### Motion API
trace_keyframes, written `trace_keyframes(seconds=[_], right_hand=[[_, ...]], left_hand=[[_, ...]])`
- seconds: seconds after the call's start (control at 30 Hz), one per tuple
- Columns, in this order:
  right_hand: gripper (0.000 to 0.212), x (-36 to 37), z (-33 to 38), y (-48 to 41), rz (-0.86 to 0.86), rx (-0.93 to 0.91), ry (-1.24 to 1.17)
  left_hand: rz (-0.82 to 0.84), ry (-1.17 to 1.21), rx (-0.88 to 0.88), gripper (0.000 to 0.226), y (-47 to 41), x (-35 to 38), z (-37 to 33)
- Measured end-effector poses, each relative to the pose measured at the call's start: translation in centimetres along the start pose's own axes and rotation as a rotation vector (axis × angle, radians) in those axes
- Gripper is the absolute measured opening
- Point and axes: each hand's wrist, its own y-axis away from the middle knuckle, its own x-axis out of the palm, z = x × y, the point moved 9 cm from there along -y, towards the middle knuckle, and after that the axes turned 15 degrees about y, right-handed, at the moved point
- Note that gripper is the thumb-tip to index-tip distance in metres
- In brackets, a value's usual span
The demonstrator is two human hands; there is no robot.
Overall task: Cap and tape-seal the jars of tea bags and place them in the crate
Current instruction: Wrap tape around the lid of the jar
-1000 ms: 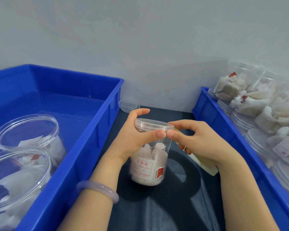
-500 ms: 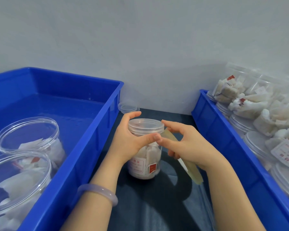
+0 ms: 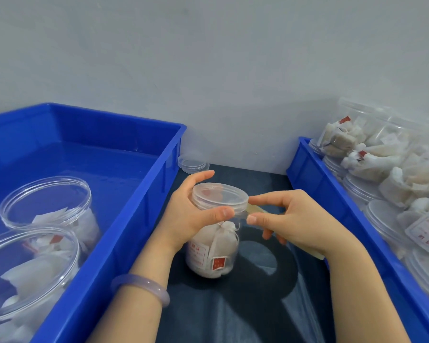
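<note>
Left grip (image 3: 186,216) curled round the neck of the capped tea-bag jar (image 3: 213,253), thumb on the lid (image 3: 219,195) rim, right grip (image 3: 297,219) just beside, pinching a yellowish tape strip (image 3: 256,208) leading to that rim, jar upright on the dark surface (image 3: 258,305), between the left blue crate (image 3: 134,219) and the right blue crate (image 3: 320,184).

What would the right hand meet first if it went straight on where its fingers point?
Probably the clear round plastic lid of the tea-bag jar gripped by the left hand; depth is uncertain.
</note>
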Motion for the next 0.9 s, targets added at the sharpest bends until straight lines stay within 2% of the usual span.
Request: trace_keyframes(seconds=[0.07, 0.17, 0.3, 0.4, 0.47, 0.53, 0.63, 0.73, 0.8, 0.9], right_hand=[[0.075, -0.2, 0.2, -0.1, -0.037, 0.001, -0.011], [0.082, -0.3, 0.6, -0.3, -0.077, -0.026, -0.013], [0.072, 0.1, 0.8, 0.0, -0.054, -0.028, -0.019], [0.060, 0.7, 1.0, 0.0, 0.000, -0.043, -0.021], [0.064, 0.9, 1.0, -0.3, 0.013, -0.059, -0.015], [0.061, 0.8, 1.1, -0.5, 0.000, -0.073, -0.007], [0.036, 0.6, 1.4, -0.5, -0.055, -0.076, 0.011], [0.005, 0.6, 1.7, -0.6, -0.104, -0.056, 0.056], [0.022, 0.6, 2.5, -0.7, -0.127, -0.091, 0.089], [0.029, 0.7, 3.2, -0.7, -0.105, -0.131, 0.078]], left_hand=[[0.013, 0.017, -0.006, 0.085, 0.0, 0.2, 0.0], [0.059, 0.053, -0.030, 0.087, 0.1, 0.5, 0.1], [0.164, 0.108, -0.102, 0.089, 0.4, 1.3, 0.6], [0.209, 0.118, -0.138, 0.107, 0.5, 1.6, 0.7], [0.208, 0.084, -0.160, 0.115, 0.5, 1.7, 0.7], [0.158, 0.019, -0.150, 0.112, 0.3, 1.5, 0.4], [-0.012, -0.047, -0.073, 0.097, -0.2, 0.1, -0.2], [-0.029, -0.134, -0.070, 0.110, -0.3, 0.6, -0.2], [-0.050, -0.185, -0.068, 0.121, -0.2, 0.9, -0.2], [-0.057, -0.184, -0.053, 0.123, 0.0, 0.9, -0.3]])
